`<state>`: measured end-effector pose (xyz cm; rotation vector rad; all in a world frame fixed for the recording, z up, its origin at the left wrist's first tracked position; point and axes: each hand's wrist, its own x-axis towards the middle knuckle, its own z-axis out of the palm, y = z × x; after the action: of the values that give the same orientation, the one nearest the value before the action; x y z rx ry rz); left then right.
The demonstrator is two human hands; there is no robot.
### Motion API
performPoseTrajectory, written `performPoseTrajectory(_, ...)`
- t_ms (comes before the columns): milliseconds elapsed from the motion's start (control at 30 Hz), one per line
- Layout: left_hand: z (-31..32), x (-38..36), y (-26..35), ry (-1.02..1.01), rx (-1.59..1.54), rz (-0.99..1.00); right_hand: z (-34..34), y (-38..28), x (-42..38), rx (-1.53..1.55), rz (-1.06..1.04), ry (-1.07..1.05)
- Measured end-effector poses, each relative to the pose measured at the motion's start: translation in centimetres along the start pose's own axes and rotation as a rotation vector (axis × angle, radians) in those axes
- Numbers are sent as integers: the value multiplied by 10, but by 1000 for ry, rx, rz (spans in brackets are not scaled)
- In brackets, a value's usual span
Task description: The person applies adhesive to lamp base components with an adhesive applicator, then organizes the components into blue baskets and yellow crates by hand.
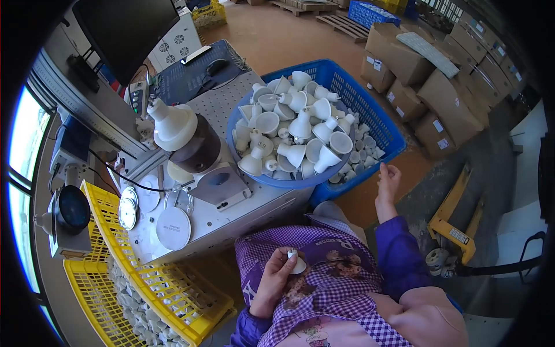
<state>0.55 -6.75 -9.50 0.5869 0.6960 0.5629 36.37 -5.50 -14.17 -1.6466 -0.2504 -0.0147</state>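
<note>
Close to my lap, my left hand is closed around a small white lamp cup, its narrow end pointing up. My right hand is held out beside the blue crate, fingers partly curled; whether a small thing is between them I cannot tell. A round blue basin heaped with white lamp cups stands between the table and that crate. On the machine's dark round holder sits a larger white lamp cup, upright.
Yellow crates with white parts stand at the lower left. The perforated table carries round metal discs, a keyboard and a mouse. A monitor hangs above. Cardboard boxes and a yellow pallet jack are at the right.
</note>
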Motion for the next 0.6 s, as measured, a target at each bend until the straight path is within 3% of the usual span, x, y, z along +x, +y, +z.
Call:
performPoseTrajectory(67,0,4,-5,-48,61,-66,-12,10,-3,-29,694,-296)
performPoseTrajectory(133,6,8,-2,-101,291,-85,3,24,-6,-23,681,-290)
performPoseTrajectory(267,7,10,-3,-103,360,-73,31,77,7,-133,582,-403)
performPoseTrajectory(600,8,20,-4,-130,404,-111,27,63,8,-168,616,-496)
